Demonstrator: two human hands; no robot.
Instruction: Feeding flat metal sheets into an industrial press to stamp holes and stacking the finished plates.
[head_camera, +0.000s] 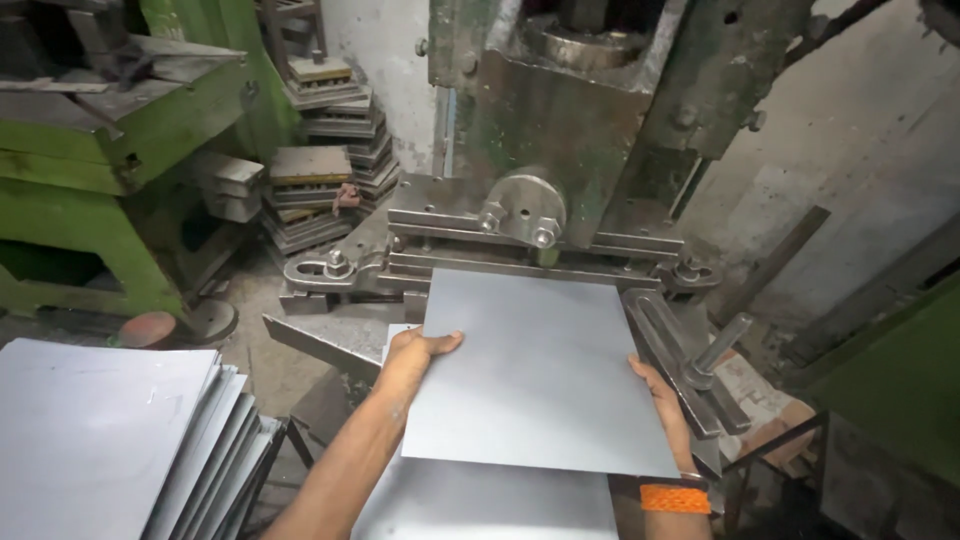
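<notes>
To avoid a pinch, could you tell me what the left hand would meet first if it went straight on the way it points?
The left hand holds the sheet's left edge and points up and right. Straight on, it would probably first meet the clamp bars under the green press, though depth is unclear.

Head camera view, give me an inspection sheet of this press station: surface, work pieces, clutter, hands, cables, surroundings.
Surface: steel press bed with bolted clamp bars, worn and oily.
Job's things: flat grey metal sheet held level, its far edge at the press bed; another sheet lies beneath it.
Clutter: stack of metal sheets at left; piled metal blocks behind; a loose lever at right.
Grippers: left hand grips the sheet's left edge, thumb on top; right hand holds the right edge, with an orange wristband.
Cables: nothing seen.
Surroundings: green machine frame at left, stained wall at right, dusty floor.
</notes>
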